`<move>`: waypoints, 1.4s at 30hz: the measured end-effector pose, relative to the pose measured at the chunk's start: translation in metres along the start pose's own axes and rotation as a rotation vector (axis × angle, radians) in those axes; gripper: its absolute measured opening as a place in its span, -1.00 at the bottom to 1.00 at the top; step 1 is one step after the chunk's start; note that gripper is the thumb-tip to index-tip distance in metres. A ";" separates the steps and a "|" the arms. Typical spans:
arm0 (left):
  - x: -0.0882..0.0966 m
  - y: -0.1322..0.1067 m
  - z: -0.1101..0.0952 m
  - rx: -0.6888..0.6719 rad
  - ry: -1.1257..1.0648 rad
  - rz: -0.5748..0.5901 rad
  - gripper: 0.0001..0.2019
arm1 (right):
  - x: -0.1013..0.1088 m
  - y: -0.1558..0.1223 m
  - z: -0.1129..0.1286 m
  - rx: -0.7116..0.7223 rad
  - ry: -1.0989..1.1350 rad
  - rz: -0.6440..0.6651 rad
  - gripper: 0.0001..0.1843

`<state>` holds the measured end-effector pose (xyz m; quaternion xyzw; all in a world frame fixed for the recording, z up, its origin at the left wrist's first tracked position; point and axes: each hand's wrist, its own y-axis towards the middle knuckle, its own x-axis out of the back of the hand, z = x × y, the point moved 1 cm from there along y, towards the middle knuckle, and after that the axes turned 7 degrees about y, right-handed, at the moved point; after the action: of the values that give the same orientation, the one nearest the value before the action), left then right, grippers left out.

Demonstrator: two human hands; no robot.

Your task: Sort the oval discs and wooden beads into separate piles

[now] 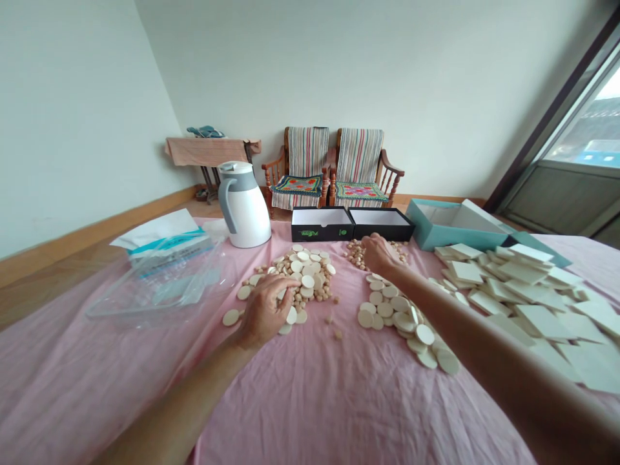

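My left hand rests at the near left side of a mixed pile of round wooden discs and small wooden beads. Its index finger stretches over the pile with the thumb apart below, and nothing shows held between them. Reaching farther forward, my right hand is over a heap of small wooden beads, its fingers bent together. Its fingertips are hidden, so whatever they may hold does not show. A few loose beads lie between the piles. Nearer than the right hand spreads a group of wooden discs.
Two black open boxes stand behind the piles, beside a light-blue box. Square wooden pieces heap up at right. A white jug and clear plastic packaging stand at left on the pink cloth.
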<state>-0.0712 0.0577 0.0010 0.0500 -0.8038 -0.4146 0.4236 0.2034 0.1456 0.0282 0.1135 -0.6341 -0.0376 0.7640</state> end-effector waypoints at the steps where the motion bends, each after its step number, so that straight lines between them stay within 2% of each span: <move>1: 0.000 0.000 -0.002 -0.008 -0.003 -0.003 -0.81 | 0.006 -0.001 -0.005 -0.022 0.002 -0.045 -0.73; 3: 0.002 0.000 -0.006 -0.028 -0.007 -0.013 -0.81 | 0.016 -0.011 -0.008 -0.017 0.035 -0.129 -0.72; 5: 0.002 0.000 -0.011 -0.047 -0.003 -0.011 -0.80 | 0.019 -0.033 -0.002 0.068 0.107 -0.157 -0.74; 8: 0.002 -0.001 -0.017 -0.094 -0.014 0.034 -0.80 | 0.015 -0.084 0.016 0.246 0.236 -0.068 -0.78; 11: 0.000 -0.004 -0.026 -0.195 -0.056 0.129 -0.82 | 0.010 -0.136 0.030 0.329 0.263 -0.032 -0.78; 14: -0.002 -0.008 -0.041 -0.301 -0.107 0.287 -0.83 | 0.004 -0.170 0.034 0.403 0.255 -0.002 -0.76; 17: -0.006 -0.011 -0.059 -0.365 -0.089 0.486 -0.79 | -0.004 -0.184 0.030 0.441 0.274 -0.020 -0.75; 20: -0.013 -0.013 -0.072 -0.377 -0.007 0.634 -0.76 | -0.011 -0.186 0.027 0.450 0.319 -0.048 -0.76; 26: -0.023 -0.004 -0.080 -0.401 0.072 0.771 -0.80 | -0.014 -0.183 0.022 0.492 0.371 -0.112 -0.75; 28: -0.028 0.010 -0.080 -0.407 0.074 0.779 -0.82 | -0.013 -0.182 0.021 0.497 0.392 -0.123 -0.75; 31: -0.050 0.043 -0.077 -0.371 0.026 0.669 -0.83 | -0.012 -0.181 0.018 0.489 0.403 -0.097 -0.77; 34: -0.092 0.083 -0.068 -0.265 -0.039 0.490 -0.81 | -0.012 -0.180 0.016 0.489 0.403 -0.081 -0.80; 36: -0.122 0.108 -0.062 -0.231 -0.036 0.425 -0.80 | -0.012 -0.179 0.015 0.494 0.401 -0.088 -0.82; 38: -0.143 0.127 -0.057 -0.190 -0.031 0.363 -0.79 | -0.012 -0.179 0.014 0.493 0.394 -0.092 -0.82; 40: -0.151 0.137 -0.053 -0.165 -0.037 0.328 -0.72 | -0.010 -0.180 0.014 0.487 0.389 -0.081 -0.82; 42: -0.142 0.138 -0.051 -0.163 -0.038 0.332 -0.72 | -0.009 -0.180 0.014 0.480 0.394 -0.056 -0.82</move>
<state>0.0934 0.1776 0.0229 -0.1257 -0.7726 -0.4037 0.4736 0.2033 -0.0295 -0.0182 0.3132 -0.4611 0.1151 0.8222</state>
